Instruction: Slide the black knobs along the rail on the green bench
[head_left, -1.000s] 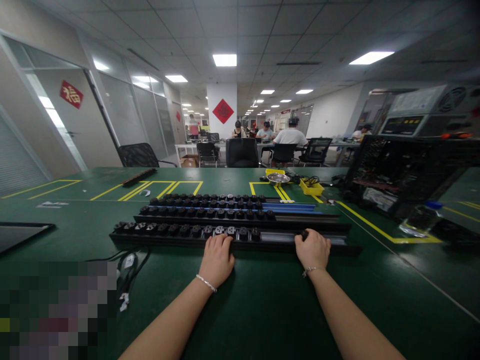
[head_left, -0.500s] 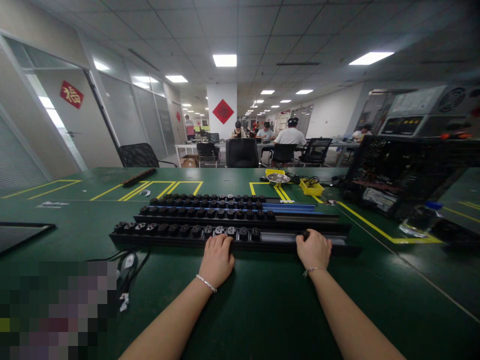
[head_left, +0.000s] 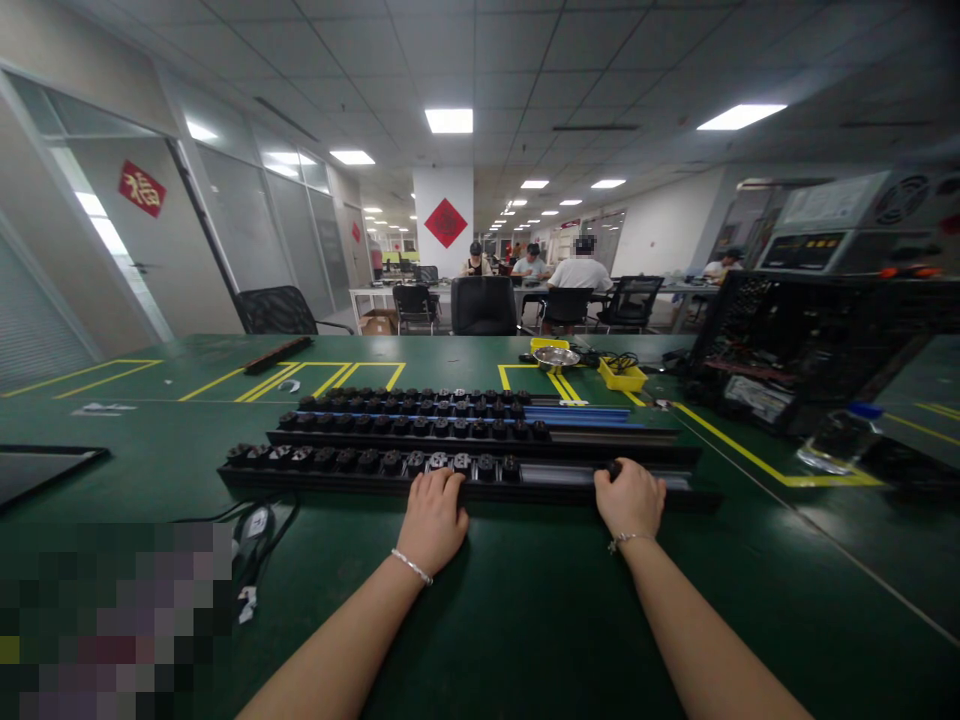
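Note:
A long black rail (head_left: 322, 483) lies crosswise before me, its channel lined with a row of small black socket-like modules (head_left: 367, 461). My left hand (head_left: 433, 523) has its fingers bent over the rail's near edge, close to the modules at mid-row. Farther right, my right hand (head_left: 630, 503) pinches a small black module (head_left: 614, 468) over the stretch of channel that shows bare metal. Most of that module is hidden behind my thumb and fingers. Right behind lie more rails with similar modules, one of them with a blue channel (head_left: 585, 414).
Yellow trays (head_left: 622, 376) and a metal bowl (head_left: 556, 357) stand at the back of the green table (head_left: 525, 610). An open computer case (head_left: 787, 340) is at the right. Cables (head_left: 264, 545) lie left of my forearm. Several people sit at far desks.
My right hand has shifted very slightly to the right with the small black module. My left hand and the rails look the same.

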